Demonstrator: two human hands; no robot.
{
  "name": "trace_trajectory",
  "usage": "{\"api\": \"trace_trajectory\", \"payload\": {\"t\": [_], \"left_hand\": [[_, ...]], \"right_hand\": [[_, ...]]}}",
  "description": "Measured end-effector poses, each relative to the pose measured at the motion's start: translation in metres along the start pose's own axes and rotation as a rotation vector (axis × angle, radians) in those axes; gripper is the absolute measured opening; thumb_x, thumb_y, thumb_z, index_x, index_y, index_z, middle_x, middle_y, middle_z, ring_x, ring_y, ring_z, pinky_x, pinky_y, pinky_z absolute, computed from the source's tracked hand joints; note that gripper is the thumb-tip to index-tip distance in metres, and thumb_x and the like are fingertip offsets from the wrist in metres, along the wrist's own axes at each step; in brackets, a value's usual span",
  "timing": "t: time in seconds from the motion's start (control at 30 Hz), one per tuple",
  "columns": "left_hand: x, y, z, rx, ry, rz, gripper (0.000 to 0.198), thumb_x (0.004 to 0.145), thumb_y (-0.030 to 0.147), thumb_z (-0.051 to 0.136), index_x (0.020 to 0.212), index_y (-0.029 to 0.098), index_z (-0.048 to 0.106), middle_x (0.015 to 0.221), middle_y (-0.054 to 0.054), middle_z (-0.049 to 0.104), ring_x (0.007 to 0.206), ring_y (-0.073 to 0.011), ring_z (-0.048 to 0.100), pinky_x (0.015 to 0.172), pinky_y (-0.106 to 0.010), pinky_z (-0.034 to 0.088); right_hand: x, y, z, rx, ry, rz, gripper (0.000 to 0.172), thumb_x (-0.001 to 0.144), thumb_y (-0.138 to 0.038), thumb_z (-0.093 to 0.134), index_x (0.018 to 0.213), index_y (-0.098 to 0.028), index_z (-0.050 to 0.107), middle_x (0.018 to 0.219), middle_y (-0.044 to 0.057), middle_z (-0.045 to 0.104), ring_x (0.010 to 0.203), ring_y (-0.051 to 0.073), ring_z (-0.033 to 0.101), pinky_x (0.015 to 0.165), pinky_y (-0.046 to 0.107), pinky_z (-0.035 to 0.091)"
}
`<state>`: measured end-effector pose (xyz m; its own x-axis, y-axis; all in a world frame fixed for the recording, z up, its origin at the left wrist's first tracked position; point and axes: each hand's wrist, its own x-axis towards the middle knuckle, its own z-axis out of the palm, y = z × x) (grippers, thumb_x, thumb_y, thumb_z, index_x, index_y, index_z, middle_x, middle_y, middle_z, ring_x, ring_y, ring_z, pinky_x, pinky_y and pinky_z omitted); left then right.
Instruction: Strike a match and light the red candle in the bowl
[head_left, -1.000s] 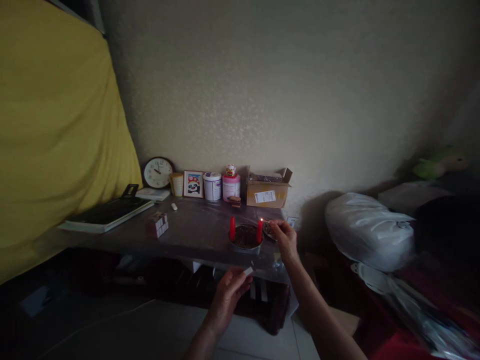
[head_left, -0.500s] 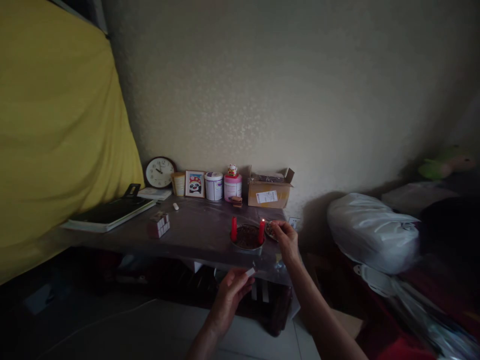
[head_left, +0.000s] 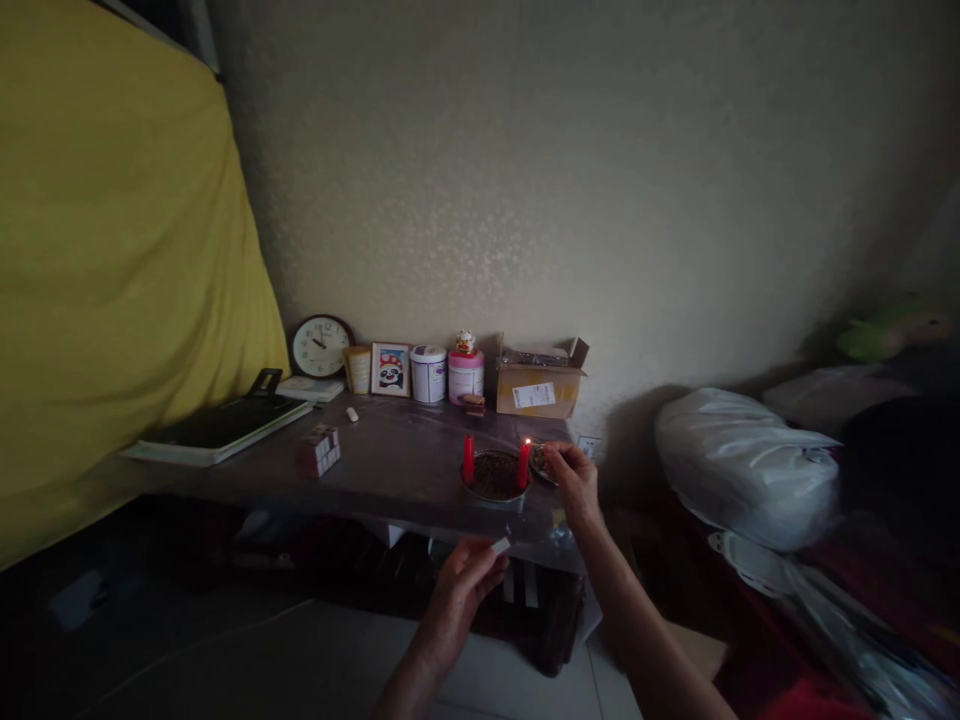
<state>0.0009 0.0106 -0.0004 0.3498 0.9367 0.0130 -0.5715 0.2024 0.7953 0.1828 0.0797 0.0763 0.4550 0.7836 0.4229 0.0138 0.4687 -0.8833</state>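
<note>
Clock directions taken from the bowl (head_left: pixel 495 497), 12 toward the wall. Bowl set near the front of the desk (head_left: pixel 397 460), filled with dark, grainy stuff; two red candles held upright in it, left candle (head_left: pixel 469 460) at 9, right candle (head_left: pixel 524 468) at 3. Small flame (head_left: pixel 527 441) seen at the right candle's tip, none on the left one.

Right hand (head_left: pixel 577 482) at 3, thumb and forefinger pinched together on a thin stick, likely a match, barely visible. Left hand (head_left: pixel 459 582) at 7, half curled, small white box (head_left: pixel 500 546) gripped by the fingers.

For a good light, the stick should be held steady at the wick, with fingertips kept clear and the candle not nudged.

Dish (head_left: pixel 537 466) at 3, partly hidden, mixed bits inside. Carton (head_left: pixel 536 400) at 1, flaps up, plastic-wrapped stuff inside. Lidded white tub (head_left: pixel 429 378) and pink tub (head_left: pixel 466 383) at 11, contents hidden.
</note>
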Motion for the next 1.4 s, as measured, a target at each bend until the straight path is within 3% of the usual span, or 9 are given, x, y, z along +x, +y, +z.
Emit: {"api": "trace_trajectory", "payload": {"t": [0.43, 0.6, 0.7, 0.77, 0.9, 1.03, 1.17, 1.3, 1.4], "left_hand": [[-0.003, 0.004, 0.004, -0.016, 0.011, -0.005, 0.024, 0.070, 0.034, 0.068, 0.088, 0.017, 0.065, 0.094, -0.008, 0.068, 0.089, -0.0198, 0.060, 0.081, -0.031, 0.043], [-0.003, 0.004, 0.004, -0.022, 0.008, 0.004, 0.023, 0.070, 0.034, 0.068, 0.085, 0.017, 0.065, 0.091, -0.008, 0.068, 0.088, -0.0198, 0.061, 0.080, -0.031, 0.043], [-0.002, 0.002, 0.001, -0.026, 0.010, 0.003, 0.023, 0.070, 0.034, 0.069, 0.084, 0.016, 0.064, 0.090, -0.008, 0.068, 0.086, -0.0192, 0.062, 0.079, -0.031, 0.044], [-0.001, 0.002, 0.001, -0.023, 0.015, -0.006, 0.023, 0.070, 0.034, 0.068, 0.084, 0.016, 0.064, 0.090, -0.008, 0.069, 0.086, -0.0188, 0.062, 0.079, -0.031, 0.044], [-0.002, 0.002, 0.001, -0.029, 0.015, -0.029, 0.023, 0.071, 0.033, 0.067, 0.085, 0.016, 0.063, 0.096, -0.009, 0.069, 0.086, -0.0178, 0.062, 0.079, -0.030, 0.045], [-0.002, 0.001, 0.001, -0.040, 0.031, -0.069, 0.023, 0.071, 0.035, 0.067, 0.084, 0.017, 0.061, 0.097, -0.010, 0.070, 0.083, -0.0174, 0.064, 0.077, -0.030, 0.046], [0.000, -0.001, 0.002, -0.042, 0.054, -0.102, 0.024, 0.068, 0.036, 0.069, 0.080, 0.017, 0.060, 0.092, -0.009, 0.071, 0.078, -0.0175, 0.065, 0.074, -0.031, 0.046], [0.000, 0.000, 0.003, -0.042, 0.057, -0.121, 0.024, 0.067, 0.036, 0.070, 0.079, 0.017, 0.060, 0.092, -0.009, 0.072, 0.077, -0.0173, 0.065, 0.073, -0.031, 0.047], [-0.002, 0.002, 0.005, -0.044, 0.056, -0.142, 0.026, 0.065, 0.036, 0.071, 0.078, 0.017, 0.060, 0.093, -0.010, 0.072, 0.076, -0.0175, 0.064, 0.073, -0.031, 0.047]], "right_hand": [[0.001, -0.008, 0.001, 0.014, -0.003, 0.023, 0.033, 0.061, -0.046, 0.071, 0.071, -0.016, 0.059, 0.059, -0.002, 0.057, 0.052, 0.012, 0.050, 0.050, 0.023, 0.041], [0.002, -0.054, -0.011, 0.075, -0.023, 0.014, 0.029, 0.064, -0.043, 0.070, 0.068, -0.018, 0.058, 0.063, -0.002, 0.055, 0.054, 0.010, 0.050, 0.051, 0.021, 0.042], [0.005, -0.083, -0.034, 0.260, -0.085, -0.027, 0.024, 0.067, -0.041, 0.069, 0.068, -0.020, 0.058, 0.065, -0.003, 0.054, 0.055, 0.008, 0.049, 0.054, 0.020, 0.043], [0.007, -0.089, -0.052, 0.245, -0.118, -0.053, 0.025, 0.073, -0.046, 0.061, 0.071, -0.021, 0.060, 0.062, -0.003, 0.055, 0.054, 0.009, 0.049, 0.053, 0.020, 0.043], [0.007, -0.074, -0.082, -0.072, -0.075, -0.041, 0.024, 0.072, -0.040, 0.059, 0.061, -0.019, 0.064, 0.053, -0.004, 0.060, 0.049, 0.009, 0.050, 0.050, 0.018, 0.040], [0.007, -0.068, -0.097, -0.077, 0.042, -0.100, 0.014, 0.067, -0.033, 0.066, 0.063, -0.020, 0.066, 0.057, -0.002, 0.062, 0.049, 0.010, 0.051, 0.051, 0.020, 0.041], [0.011, -0.065, -0.103, -0.140, 0.023, -0.106, 0.031, 0.076, -0.047, 0.052, 0.066, -0.021, 0.064, 0.060, -0.001, 0.063, 0.051, 0.011, 0.053, 0.050, 0.022, 0.043], [0.014, -0.029, -0.105, -0.489, 0.066, -0.051, 0.021, 0.064, -0.038, 0.062, 0.058, -0.017, 0.065, 0.053, -0.004, 0.063, 0.051, 0.010, 0.052, 0.050, 0.018, 0.041], [0.019, 0.005, -0.107, -0.536, 0.076, -0.014, 0.016, 0.061, -0.032, 0.065, 0.067, -0.017, 0.067, 0.055, -0.002, 0.064, 0.052, 0.013, 0.055, 0.051, 0.021, 0.041]]}}
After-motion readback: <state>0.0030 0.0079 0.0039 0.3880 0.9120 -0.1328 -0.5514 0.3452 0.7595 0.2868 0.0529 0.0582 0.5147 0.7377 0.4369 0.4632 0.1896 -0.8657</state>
